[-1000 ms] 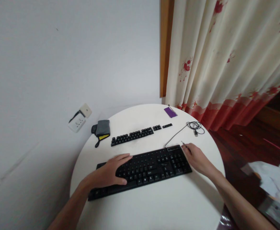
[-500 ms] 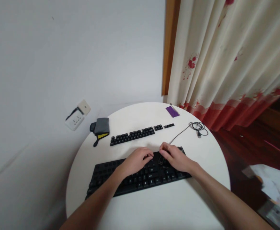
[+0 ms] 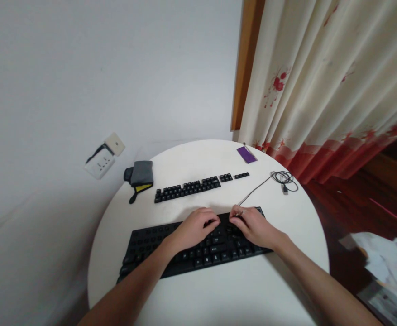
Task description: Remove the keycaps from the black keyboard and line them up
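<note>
A black keyboard [image 3: 157,249] lies across the round white table [image 3: 239,290]. Both my hands are on its upper middle, close together. My left hand [image 3: 193,228] rests on the keys with its fingers curled under; whether they hold anything is hidden. My right hand [image 3: 255,227] is pinched shut on a small thin metal tool whose tip shows at the fingertips, over the keys. Behind the keyboard, a row of loose black keycaps [image 3: 186,187] is laid out, with two shorter groups to its right.
The keyboard's cable [image 3: 284,178] is coiled at the table's right rear. A purple item [image 3: 246,155] lies at the far edge, a grey pouch [image 3: 140,174] at the left rear. A wall socket [image 3: 105,156] hangs left; a floral curtain [image 3: 320,90] hangs right. Papers [image 3: 385,262] lie on the floor.
My left hand slid right along the keyboard and my right hand came in from the keyboard's right end with the tool. Both now meet at the upper middle of the keys.
</note>
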Tool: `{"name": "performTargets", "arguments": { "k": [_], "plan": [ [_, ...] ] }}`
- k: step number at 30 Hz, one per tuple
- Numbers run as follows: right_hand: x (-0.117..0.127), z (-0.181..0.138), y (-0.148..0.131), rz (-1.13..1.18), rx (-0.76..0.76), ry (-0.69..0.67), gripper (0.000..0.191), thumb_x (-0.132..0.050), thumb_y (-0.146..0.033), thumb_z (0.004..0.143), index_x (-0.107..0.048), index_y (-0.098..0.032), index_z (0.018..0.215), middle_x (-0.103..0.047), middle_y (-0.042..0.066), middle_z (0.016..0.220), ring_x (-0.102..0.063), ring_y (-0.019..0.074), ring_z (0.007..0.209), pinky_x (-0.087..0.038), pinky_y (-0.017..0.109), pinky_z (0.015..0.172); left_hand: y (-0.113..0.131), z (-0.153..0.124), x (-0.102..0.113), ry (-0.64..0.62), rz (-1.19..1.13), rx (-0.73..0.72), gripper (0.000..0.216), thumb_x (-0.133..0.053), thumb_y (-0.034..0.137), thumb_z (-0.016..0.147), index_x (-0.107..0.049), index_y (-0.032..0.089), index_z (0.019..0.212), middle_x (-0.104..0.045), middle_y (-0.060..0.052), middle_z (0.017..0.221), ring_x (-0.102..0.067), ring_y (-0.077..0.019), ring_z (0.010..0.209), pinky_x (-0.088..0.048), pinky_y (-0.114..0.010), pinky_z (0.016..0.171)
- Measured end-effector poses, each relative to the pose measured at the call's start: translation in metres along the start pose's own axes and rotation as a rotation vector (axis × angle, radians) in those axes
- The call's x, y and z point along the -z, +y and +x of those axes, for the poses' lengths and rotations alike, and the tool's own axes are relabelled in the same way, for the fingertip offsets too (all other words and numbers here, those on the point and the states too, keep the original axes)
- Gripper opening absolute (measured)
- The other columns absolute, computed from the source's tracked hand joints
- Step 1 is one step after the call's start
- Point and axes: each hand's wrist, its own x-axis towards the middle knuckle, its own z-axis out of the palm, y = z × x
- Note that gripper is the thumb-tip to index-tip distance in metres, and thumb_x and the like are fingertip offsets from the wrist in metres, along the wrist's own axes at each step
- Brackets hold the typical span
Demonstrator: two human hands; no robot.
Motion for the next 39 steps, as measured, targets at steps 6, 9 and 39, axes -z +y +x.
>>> {"name": "performTargets", "arguments": {
  "k": [6, 9, 39],
  "plan": [
    [-0.005, 0.001, -0.002, 0.006, 0.055, -0.067, 0.019, -0.045, -0.031, 0.097, -0.059, -0.021, 0.089, -0.067, 0.003, 0.084, -0.06, 0.0174, 0.076, -0.042, 0.027, 0.072, 0.0, 0.0, -0.001, 0.02, -0.006, 0.006, 0.022, -0.051, 0.029, 0.093, -0.069, 0.021, 0.084, -0.066, -0.002, 0.081, -0.059, -0.018, 0.081, -0.044, -0.03, 0.077],
    [-0.01, 0.001, -0.002, -0.01, 0.048, -0.053, 0.022, -0.044, -0.033, 0.098, -0.06, -0.02, 0.09, -0.067, 0.004, 0.085, -0.061, 0.0177, 0.078, -0.042, 0.027, 0.073, -0.001, 0.0, -0.002, 0.019, -0.011, 0.011, 0.021, -0.051, 0.028, 0.093, -0.069, 0.021, 0.084, -0.066, -0.002, 0.08, -0.059, -0.0176, 0.08, -0.044, -0.029, 0.075],
    [-0.028, 0.004, 0.006, 0.105, -0.09, 0.13, 0.031, -0.043, -0.036, 0.098, -0.058, -0.019, 0.077, -0.067, 0.003, 0.072, -0.061, 0.0174, 0.069, -0.042, 0.028, 0.07, 0.002, -0.003, -0.001, 0.014, 0.108, -0.065, 0.021, -0.051, 0.028, 0.094, -0.07, 0.022, 0.093, -0.067, -0.002, 0.087, -0.06, -0.0185, 0.085, -0.044, -0.029, 0.078]
  ]
}}
